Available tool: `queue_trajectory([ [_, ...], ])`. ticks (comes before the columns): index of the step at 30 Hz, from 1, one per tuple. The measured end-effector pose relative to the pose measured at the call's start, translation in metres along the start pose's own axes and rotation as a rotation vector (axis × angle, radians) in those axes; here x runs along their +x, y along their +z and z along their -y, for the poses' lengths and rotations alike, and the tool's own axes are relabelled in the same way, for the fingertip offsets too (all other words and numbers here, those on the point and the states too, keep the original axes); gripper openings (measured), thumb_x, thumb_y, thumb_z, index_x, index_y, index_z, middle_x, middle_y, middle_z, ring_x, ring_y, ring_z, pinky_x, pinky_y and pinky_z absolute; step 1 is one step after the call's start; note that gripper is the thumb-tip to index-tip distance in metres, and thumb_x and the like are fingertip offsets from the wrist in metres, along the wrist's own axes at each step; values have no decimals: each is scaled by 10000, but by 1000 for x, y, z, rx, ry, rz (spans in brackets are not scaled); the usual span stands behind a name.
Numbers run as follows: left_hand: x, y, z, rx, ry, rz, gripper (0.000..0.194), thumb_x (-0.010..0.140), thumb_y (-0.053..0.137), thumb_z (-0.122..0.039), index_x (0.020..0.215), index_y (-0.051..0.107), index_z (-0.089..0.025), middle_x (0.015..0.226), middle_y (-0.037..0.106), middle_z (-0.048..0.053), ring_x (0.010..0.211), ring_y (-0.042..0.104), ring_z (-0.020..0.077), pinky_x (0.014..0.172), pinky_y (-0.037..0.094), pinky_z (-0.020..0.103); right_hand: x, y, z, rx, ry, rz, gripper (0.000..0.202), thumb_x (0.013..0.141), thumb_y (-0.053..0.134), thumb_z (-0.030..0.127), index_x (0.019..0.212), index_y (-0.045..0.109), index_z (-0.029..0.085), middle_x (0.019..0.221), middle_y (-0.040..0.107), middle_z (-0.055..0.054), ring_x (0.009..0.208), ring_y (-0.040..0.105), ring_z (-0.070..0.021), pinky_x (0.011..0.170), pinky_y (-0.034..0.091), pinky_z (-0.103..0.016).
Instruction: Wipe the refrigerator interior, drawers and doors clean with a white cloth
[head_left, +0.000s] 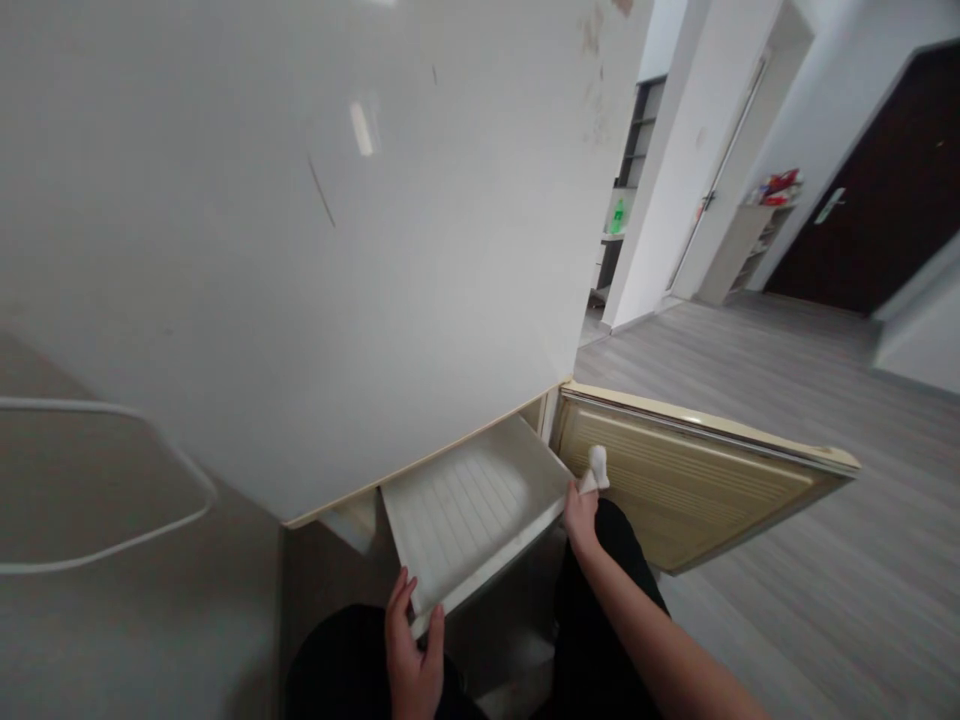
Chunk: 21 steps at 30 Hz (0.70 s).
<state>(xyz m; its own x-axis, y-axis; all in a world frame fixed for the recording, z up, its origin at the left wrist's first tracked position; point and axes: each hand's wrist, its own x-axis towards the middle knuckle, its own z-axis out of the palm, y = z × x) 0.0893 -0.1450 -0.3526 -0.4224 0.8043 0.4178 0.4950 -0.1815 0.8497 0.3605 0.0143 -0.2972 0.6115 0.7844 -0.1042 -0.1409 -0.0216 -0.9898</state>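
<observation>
A shallow white drawer (465,510) with a ribbed bottom is pulled part way out of a white fridge-like cabinet (375,260). My left hand (415,655) grips its left front corner, fingers along the side and thumb at the front. At the right front corner, my right hand (582,515) is closed around the edge. A crumpled white cloth or tissue (598,470) sticks up from that same hand. Nothing lies in the visible part of the drawer; its rear is hidden under the cabinet. The cabinet's yellowed door (690,480) stands open to the right.
My dark-clothed knees (622,550) are on both sides below the drawer. A white cable (180,450) loops at the left. Grey wooden flooring (810,400) extends right, towards a shelf unit (750,240) and a dark door (874,190). A green bottle (617,216) stands farther back.
</observation>
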Motion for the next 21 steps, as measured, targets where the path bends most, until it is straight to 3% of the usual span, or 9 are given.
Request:
queue_trajectory([
  [3,-1,0,-2,-53,-46,14,492,919,582,-405,1365,473,-227,1513,440,149,1414,409,316,1169,349,537,-41,-1,-14,-289,-253,73,536,839,562,379,1262,592,51,1552,350,-233,1526,138,-334,1231,148,-521],
  [5,-2,-1,-2,-103,-80,32,480,948,529,-413,1390,461,-236,1539,419,137,1450,365,303,1198,309,526,-83,0,-21,-534,-432,249,474,883,515,323,1269,620,69,1616,249,-207,1540,-17,-369,1220,44,-594],
  [6,-3,-1,-1,-126,-94,40,478,960,501,-423,1397,460,-234,1545,415,135,1460,350,298,1211,289,521,-105,2,-21,-629,-493,389,433,890,506,285,1258,644,104,1602,299,-190,1539,12,-378,1209,2,-619],
  [10,-8,-6,6,-163,-264,-33,502,929,507,-525,1312,523,-201,1385,562,148,1329,507,300,1126,415,492,-183,29,3,-802,-607,945,408,912,506,236,1297,635,202,1272,664,-140,1308,520,-319,1199,-99,-621],
  [12,-9,-11,9,-221,-394,-148,485,911,518,-547,1257,536,-207,1229,638,124,1142,621,273,972,531,444,-207,56,17,-773,-653,1073,534,929,521,288,1459,488,227,1435,558,-146,1356,479,-313,1195,-84,-641],
  [14,-7,-19,11,-298,-447,-300,457,916,499,-529,1252,521,-220,1162,652,99,1008,651,235,857,568,400,-221,89,22,-701,-800,1235,635,936,539,330,1542,351,287,1624,299,-122,1488,290,-313,1190,-58,-658],
  [16,-3,-27,12,-329,-450,-454,421,919,489,-502,1237,526,-228,1199,630,92,989,645,217,831,570,384,-227,128,14,-676,-900,1448,588,882,628,309,1453,492,271,1633,279,-111,1511,234,-323,1205,-23,-633],
  [18,0,-34,12,-335,-459,-558,393,924,482,-493,1211,542,-231,1301,572,99,1035,645,222,851,570,397,-228,165,-4,-701,-684,1543,387,720,748,171,1106,723,191,1465,541,-126,1440,377,-353,1225,11,-580],
  [21,1,-36,13,-345,-483,-546,416,963,420,-499,1288,501,-251,1439,467,118,1142,637,251,916,562,449,-227,208,-36,-524,-93,1330,176,574,741,67,629,658,212,1134,740,-59,1398,440,-347,1233,55,-541],
])
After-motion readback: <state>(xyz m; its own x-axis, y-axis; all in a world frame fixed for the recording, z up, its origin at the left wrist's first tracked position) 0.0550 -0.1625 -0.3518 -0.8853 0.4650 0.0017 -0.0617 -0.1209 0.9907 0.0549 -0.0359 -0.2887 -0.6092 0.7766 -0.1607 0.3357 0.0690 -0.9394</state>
